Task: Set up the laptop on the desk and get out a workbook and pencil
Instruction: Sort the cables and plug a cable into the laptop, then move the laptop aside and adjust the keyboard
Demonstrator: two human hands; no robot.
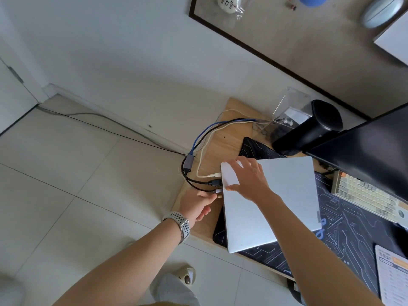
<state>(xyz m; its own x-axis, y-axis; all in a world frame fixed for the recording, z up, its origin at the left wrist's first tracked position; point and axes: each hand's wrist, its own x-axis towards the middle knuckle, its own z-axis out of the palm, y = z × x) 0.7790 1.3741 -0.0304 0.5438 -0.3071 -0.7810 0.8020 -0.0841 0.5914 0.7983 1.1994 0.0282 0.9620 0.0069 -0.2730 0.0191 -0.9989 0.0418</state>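
Cable plug (217, 193) pinched in left hand (199, 204), just beside silver closed laptop's (278, 202) left edge; right hand (247, 177) flat, steadying lid.

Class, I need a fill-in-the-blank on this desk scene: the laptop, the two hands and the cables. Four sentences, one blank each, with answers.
1. The laptop lid is ____.
2. The right hand rests flat on the laptop's ____.
3. The left hand pinches a plug at the laptop's ____ edge.
4. The left wrist wears a ____.

Missing words: closed; lid; left; watch
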